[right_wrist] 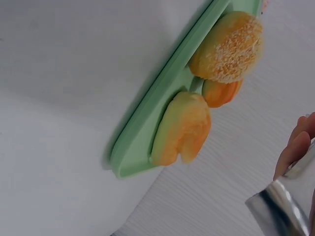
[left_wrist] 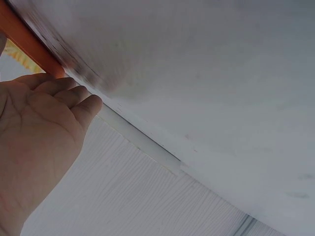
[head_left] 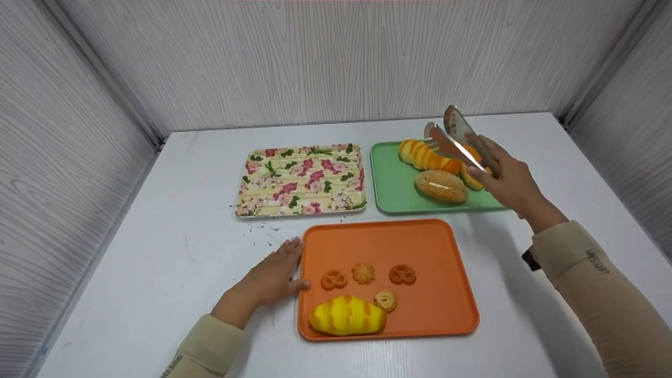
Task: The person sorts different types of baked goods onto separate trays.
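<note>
Right hand (head_left: 510, 181) grips splayed, shiny tongs (head_left: 462, 153) (apparently metal); left hand (head_left: 272, 275) loosely extended

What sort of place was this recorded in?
Likely a small staged recording booth: pale wood-grain panels stand on three sides of a white table, with bread and biscuits on an orange tray.

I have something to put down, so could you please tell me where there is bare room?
Free: the floral tray; the table left of it; the orange tray right of its rightmost cookie. Crowded: the right of the green tray, where breads lie near the tongs.
</note>
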Demonstrator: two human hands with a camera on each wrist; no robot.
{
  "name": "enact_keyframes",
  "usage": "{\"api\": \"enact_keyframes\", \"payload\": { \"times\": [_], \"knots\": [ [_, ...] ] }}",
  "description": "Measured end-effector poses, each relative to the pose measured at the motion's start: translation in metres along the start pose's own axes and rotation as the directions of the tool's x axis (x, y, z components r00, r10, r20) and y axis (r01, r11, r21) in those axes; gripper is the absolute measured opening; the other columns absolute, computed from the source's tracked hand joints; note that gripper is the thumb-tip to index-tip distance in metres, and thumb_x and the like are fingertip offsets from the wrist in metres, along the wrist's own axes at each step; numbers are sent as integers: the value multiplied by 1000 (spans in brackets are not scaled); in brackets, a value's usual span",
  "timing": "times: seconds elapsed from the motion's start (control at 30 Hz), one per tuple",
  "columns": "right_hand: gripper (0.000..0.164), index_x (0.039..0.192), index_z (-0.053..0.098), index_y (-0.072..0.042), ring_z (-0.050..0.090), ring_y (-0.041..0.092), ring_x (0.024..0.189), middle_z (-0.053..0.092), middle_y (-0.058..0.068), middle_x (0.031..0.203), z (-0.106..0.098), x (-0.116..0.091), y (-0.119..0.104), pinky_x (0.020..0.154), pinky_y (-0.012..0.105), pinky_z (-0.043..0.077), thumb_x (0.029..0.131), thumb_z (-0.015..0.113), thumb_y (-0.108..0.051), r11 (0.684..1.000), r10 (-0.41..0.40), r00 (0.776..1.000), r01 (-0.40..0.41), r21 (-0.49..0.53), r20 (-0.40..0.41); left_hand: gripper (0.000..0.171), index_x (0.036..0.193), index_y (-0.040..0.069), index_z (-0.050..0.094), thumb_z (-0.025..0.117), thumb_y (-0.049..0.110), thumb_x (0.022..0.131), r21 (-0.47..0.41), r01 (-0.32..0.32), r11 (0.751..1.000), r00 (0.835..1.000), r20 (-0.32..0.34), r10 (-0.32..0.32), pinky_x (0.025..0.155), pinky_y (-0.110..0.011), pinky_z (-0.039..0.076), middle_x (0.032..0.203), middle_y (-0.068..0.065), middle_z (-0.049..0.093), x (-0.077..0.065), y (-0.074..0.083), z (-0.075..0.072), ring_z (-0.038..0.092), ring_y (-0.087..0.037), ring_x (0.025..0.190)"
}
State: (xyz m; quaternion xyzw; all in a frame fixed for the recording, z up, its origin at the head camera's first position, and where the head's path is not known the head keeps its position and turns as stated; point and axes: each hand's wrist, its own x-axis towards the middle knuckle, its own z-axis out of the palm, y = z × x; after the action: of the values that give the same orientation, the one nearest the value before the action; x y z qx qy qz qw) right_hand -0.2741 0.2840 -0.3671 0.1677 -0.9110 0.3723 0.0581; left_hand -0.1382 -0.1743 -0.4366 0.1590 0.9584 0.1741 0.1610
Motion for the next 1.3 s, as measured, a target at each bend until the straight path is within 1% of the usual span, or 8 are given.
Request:
{"api": "enact_keyframes", "payload": {
  "times": [0.13, 0.2, 0.37, 0.5, 0.6, 0.73, 1.03, 1.3],
  "knots": [
    [64, 152, 25, -28, 52, 27, 66, 59, 17, 113, 7, -10, -13, 58, 35, 42, 96, 56, -34, 998, -70, 997, 70, 2, 30, 88, 152, 4, 18, 60, 49, 89, 7, -12, 1000, 1000, -3, 12, 113, -44, 17, 158, -9, 15, 0, -1, 1, 11, -25, 144],
    [65, 152, 26, -26, 48, 25, 65, 59, 16, 108, 12, -15, -20, 58, 33, 39, 96, 58, -32, 995, -97, 994, 97, 5, 51, 88, 152, 4, 18, 60, 50, 89, 13, -19, 1000, 1000, -5, 19, 113, -44, 17, 158, -9, 14, 0, -1, 1, 11, -25, 144],
    [66, 151, 29, -25, 43, 19, 58, 52, 9, 73, 25, -28, -35, 56, 32, 37, 94, 61, -31, 988, -154, 981, 154, 5, 115, 88, 152, 3, 17, 59, 50, 89, 14, -32, 999, 999, -7, 32, 113, -44, 16, 158, -10, 13, 0, -3, 2, 10, -25, 144],
    [67, 151, 30, -26, 42, 14, 54, 64, 5, 96, 37, -40, -46, 51, 27, 39, 93, 64, -29, 977, -215, 960, 213, 32, 179, 88, 152, 2, 17, 59, 49, 90, 9, -36, 999, 999, -7, 36, 113, -44, 16, 158, -10, 13, 1, -3, 2, 10, -26, 144],
    [68, 150, 31, -27, 46, 12, 55, 63, 2, 111, 45, -50, -54, 49, 26, 41, 91, 66, -31, 972, -233, 944, 227, 54, 232, 89, 152, 3, 17, 59, 50, 90, 6, -35, 999, 999, -5, 35, 113, -44, 16, 158, -10, 13, 1, -3, 2, 10, -26, 144],
    [68, 150, 30, -31, 50, 10, 55, 60, -6, 94, 54, -63, -64, 48, 26, 44, 91, 63, -38, 974, -224, 917, 217, 58, 329, 89, 152, 3, 17, 59, 51, 89, -4, -31, 1000, 1000, -5, 31, 113, -44, 16, 158, -10, 13, 0, -3, 2, 10, -25, 144],
    [69, 150, 26, -36, 55, 6, 56, 59, -7, 105, 75, -91, -81, 55, 27, 50, 92, 62, -41, 971, -231, 846, 228, 66, 480, 89, 152, 4, 16, 57, 51, 90, 0, -35, 999, 999, -2, 35, 113, -44, 16, 158, -9, 11, 0, -5, 2, 9, -25, 144],
    [66, 150, 31, -31, 54, 7, 61, 60, -5, 118, 89, -112, -92, 58, 26, 48, 92, 63, -39, 966, -244, 775, 249, 72, 583, 88, 152, 3, 18, 60, 48, 90, 14, -34, 999, 999, -15, 34, 113, -45, 17, 158, -10, 15, 0, -2, 1, 12, -26, 143]
  ]
}}
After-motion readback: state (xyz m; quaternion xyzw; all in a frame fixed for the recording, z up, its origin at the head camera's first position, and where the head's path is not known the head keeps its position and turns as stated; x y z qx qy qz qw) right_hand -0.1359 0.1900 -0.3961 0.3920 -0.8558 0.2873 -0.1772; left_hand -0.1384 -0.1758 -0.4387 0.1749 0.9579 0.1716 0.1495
